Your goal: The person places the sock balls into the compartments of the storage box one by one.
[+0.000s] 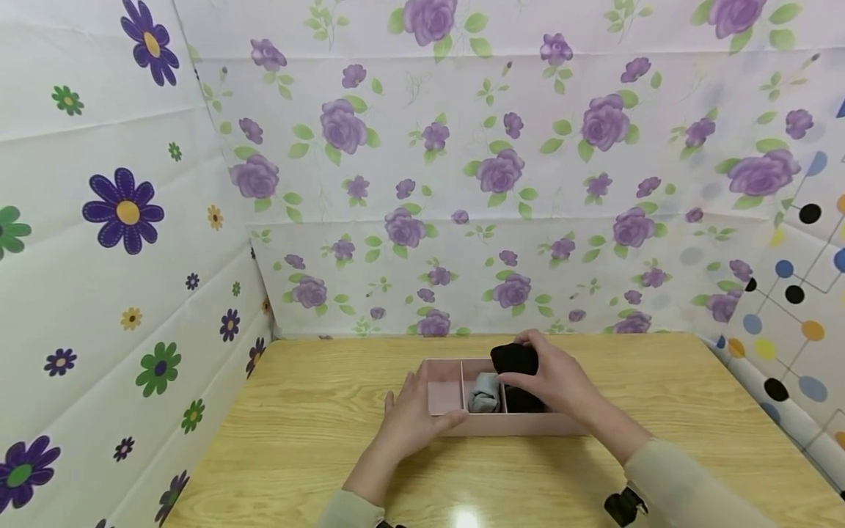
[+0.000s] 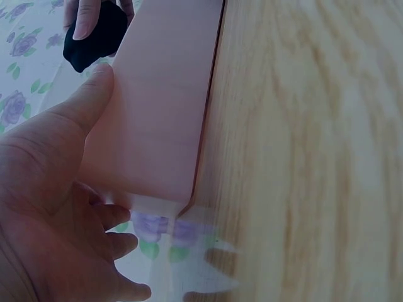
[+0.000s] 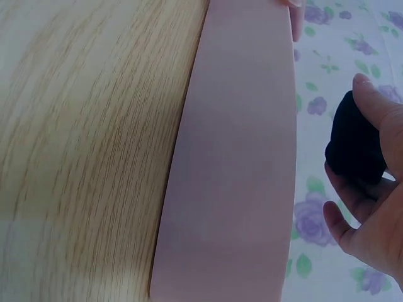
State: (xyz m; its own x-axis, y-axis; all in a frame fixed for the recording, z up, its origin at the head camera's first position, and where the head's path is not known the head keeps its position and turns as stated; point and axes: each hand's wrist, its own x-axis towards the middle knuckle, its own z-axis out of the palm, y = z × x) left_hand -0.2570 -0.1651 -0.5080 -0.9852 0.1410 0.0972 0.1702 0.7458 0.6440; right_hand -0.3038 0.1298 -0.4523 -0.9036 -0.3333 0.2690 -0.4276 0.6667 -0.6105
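Note:
A pink divided box (image 1: 521, 424) stands on the table. In its middle compartment lies a rolled grey sock (image 1: 485, 392); more black cloth (image 1: 524, 400) lies in the compartment to the right. Over that compartment my right hand (image 1: 554, 378) pinches a rolled black sock (image 1: 513, 359) between thumb and fingers, at rim height or above. The right wrist view shows this black sock (image 3: 356, 141) past the box wall. My left hand (image 1: 414, 411) rests at the box's left end, thumb on the front rim, the other fingers spread beside the end wall.
The left compartment (image 1: 445, 397) shows its bare pink floor. Wood-grain table (image 1: 317, 411) surrounds the box. Flowered cloth (image 1: 455, 183) hangs behind, with patterned cloths at the left (image 1: 125, 308) and right (image 1: 792, 323). A small black device (image 1: 623, 506) sits at the right sleeve.

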